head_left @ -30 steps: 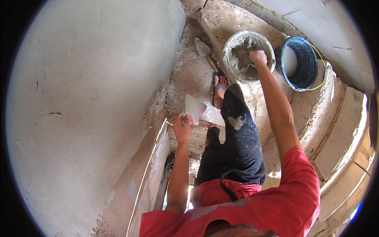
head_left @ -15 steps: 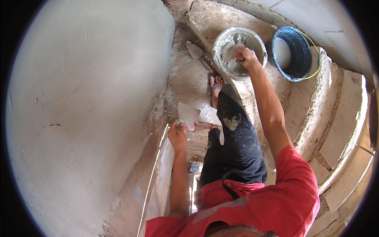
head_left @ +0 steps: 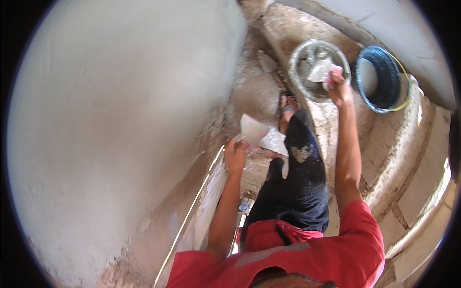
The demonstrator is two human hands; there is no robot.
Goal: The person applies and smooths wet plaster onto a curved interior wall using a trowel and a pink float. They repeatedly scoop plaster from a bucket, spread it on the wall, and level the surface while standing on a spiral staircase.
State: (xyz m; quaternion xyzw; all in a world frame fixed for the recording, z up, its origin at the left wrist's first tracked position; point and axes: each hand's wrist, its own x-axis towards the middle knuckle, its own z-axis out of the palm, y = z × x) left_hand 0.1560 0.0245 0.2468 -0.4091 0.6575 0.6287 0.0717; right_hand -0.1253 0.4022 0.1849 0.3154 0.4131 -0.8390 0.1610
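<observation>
My right hand [head_left: 340,91] grips a scraper with a pink grip end [head_left: 322,73], its broad blade over the mouth of a plaster-smeared bucket [head_left: 293,72]. Wet grey-white plaster lies in that bucket, and pale material shows on the blade. Lower down, beside the wall, my left hand [head_left: 235,156] is closed on a second flat scraper [head_left: 253,128], whose pale blade points upward and has pinkish marks near the fingers. Motion slightly blurs both tools.
A smooth plastered wall [head_left: 120,96] fills the left. A blue bucket [head_left: 379,98] with a yellow handle and pale contents stands right of the plaster bucket. A trowel [head_left: 267,61] lies near my sandalled foot [head_left: 288,103]. Curved stone steps [head_left: 408,153] run down the right.
The view has shifted, so everything sits farther right. My right hand has drawn back toward the bucket's near right rim, and the scraper blade there now shows more of its face.
</observation>
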